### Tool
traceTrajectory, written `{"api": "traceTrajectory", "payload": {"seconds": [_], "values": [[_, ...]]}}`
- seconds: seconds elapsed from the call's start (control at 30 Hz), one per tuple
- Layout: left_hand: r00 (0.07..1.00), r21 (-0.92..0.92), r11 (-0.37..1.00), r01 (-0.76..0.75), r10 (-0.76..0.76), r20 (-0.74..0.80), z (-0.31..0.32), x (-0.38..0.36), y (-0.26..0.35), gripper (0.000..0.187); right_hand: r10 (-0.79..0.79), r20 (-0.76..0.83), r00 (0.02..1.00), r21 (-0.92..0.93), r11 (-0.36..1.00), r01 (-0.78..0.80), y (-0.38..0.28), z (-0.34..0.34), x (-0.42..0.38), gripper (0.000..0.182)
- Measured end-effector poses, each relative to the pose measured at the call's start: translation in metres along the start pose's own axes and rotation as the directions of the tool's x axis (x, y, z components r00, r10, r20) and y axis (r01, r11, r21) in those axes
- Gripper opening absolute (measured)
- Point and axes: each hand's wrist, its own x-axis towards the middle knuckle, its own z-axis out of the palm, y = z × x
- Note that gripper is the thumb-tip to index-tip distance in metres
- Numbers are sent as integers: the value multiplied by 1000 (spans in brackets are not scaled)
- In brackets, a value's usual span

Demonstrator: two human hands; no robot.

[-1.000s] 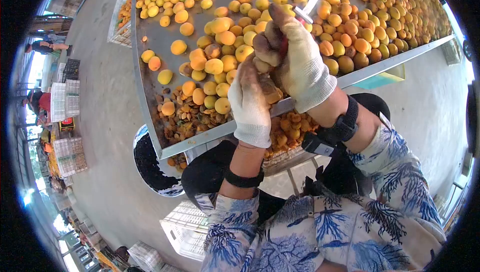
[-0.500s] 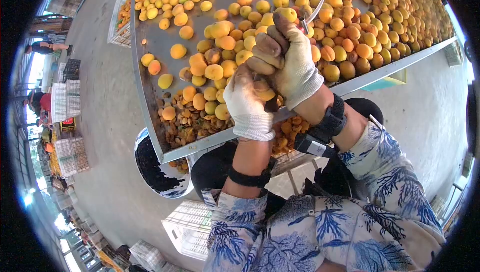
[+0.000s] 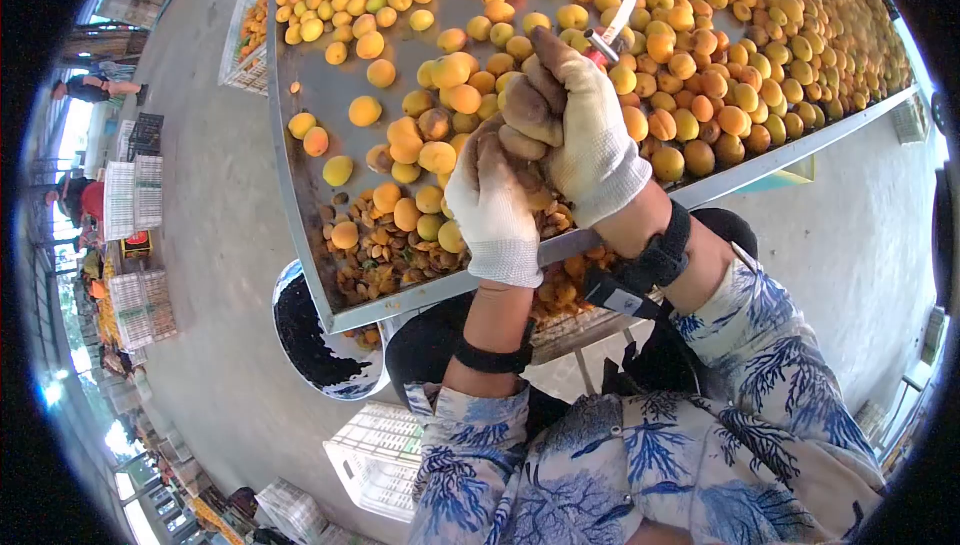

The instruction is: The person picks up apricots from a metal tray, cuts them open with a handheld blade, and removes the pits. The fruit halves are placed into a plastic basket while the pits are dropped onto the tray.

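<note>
My right hand (image 3: 592, 135), in a stained white glove, is closed round a knife (image 3: 622, 7). Its curved blade points up and away, and a bit of red handle shows at its base. Against it presses my left hand (image 3: 495, 205), also gloved, with fingers curled round an apricot that is mostly hidden between the hands. Both hands hover over the near edge of a metal table (image 3: 325, 180). Many whole apricots (image 3: 437, 157) lie around and beyond them. Below the left hand is a heap of pits and fruit scraps (image 3: 400, 250).
A raised metal rim (image 3: 430, 297) edges the table. Below stand a white bucket (image 3: 378, 370) with a dark inside, a white plastic crate (image 3: 375, 460), and more orange fruit (image 3: 565, 290) under the edge. Stacked crates (image 3: 133, 195) and other people (image 3: 92, 90) are off to the left.
Both hands stay pressed together and have shifted slightly; the knife blade now stands more upright. Less of the apricot between them shows. The view has moved a little.
</note>
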Motion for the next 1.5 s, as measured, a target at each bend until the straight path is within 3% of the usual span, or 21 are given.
{"api": "traceTrajectory", "payload": {"seconds": [0.23, 0.43, 0.5, 0.63, 0.7, 0.77, 0.83, 0.87, 0.9, 0.97, 1.0, 1.03, 1.1, 1.17, 1.23, 1.27, 1.3, 1.37, 1.4, 1.43, 1.5], "values": [[997, 12, 999, 38, -39, 65, -1, 13, 11, 29, 27, 97, 995, 246, 968, -50, -3, -7, 7, 45], [957, -302, 908, 289, -280, 74, -7, 27, -13, 26, 32, 143, 989, 344, 936, -80, 6, -24, 20, 46], [894, -564, 703, 433, -254, 370, -11, 28, -11, 24, 29, 170, 985, 377, 921, -93, 7, -22, 21, 48], [885, -574, 677, 460, -300, 356, -9, 36, -8, 22, 84, 164, 983, 393, 908, -143, 5, -20, 29, 49], [933, -414, 837, 359, -334, 134, -10, 50, -24, 21, 0, 122, 993, 332, 943, -41, 6, -20, 33, 49], [947, -369, 872, 321, -297, 123, -17, 56, -36, 21, -30, 118, 993, 321, 947, -9, -2, -15, 30, 48], [989, 19, 994, -106, 103, 105, -30, 56, -44, 22, -199, 139, 970, 23, 980, 197, -15, -9, 23, 48], [993, 324, 946, -32, -7, 119, -23, 53, -27, 25, -173, 125, 977, -78, 980, 184, -25, -9, 18, 38], [992, 320, 947, -32, -9, 125, -15, 50, -15, 25, -178, 122, 976, -81, 979, 189, -31, -5, 12, 38], [940, -261, 913, 312, -337, -56, -7, 44, -2, 28, -133, 93, 987, -752, 640, 157, -38, 1, -1, 21], [987, -145, 977, 158, -158, 14, -15, 44, -11, 30, -87, 188, 978, -858, 470, 206, -31, -9, 0, 28], [986, -145, 975, 169, -167, 29, -20, 40, -13, 30, -146, 355, 923, -888, 257, 382, -19, -19, -5, 29], [969, -187, 956, 227, -202, 144, -21, 29, -7, 32, -40, 267, 963, -937, 222, 269, -15, -17, -19, 29], [902, -327, 847, 418, -431, 37, -22, 26, -18, 32, -1, 292, 956, -956, -14, 292, -17, -20, -21, 32], [937, -198, 916, 348, -343, 60, -15, 12, -11, 31, -48, 294, 955, -940, -194, 280, -14, -24, -29, 33], [948, 2, 957, 291, -288, 136, -20, 12, -9, 36, -62, 296, 953, -939, -203, 279, -17, -22, -35, 34], [948, 2, 958, 288, -286, 143, -22, 7, -10, 36, -73, 300, 951, -937, -212, 279, -22, -20, -41, 35], [936, 334, 938, 88, -193, 295, -23, -6, -5, 33, -168, 322, 931, -902, -354, 248, -34, -23, -48, 33], [896, 253, 949, 186, -270, 354, -25, -18, -2, 29, -202, 353, 914, -888, -379, 260, -43, -27, -48, 29], [870, 402, 905, 138, -304, 387, -25, -20, 5, 25, -221, 379, 899, -893, -341, 293, -50, -38, -45, 26], [768, 400, 913, 83, -315, 558, -20, -30, 12, 21, -10, 202, 979, -899, -398, 181, -74, -44, -49, 33]]}}
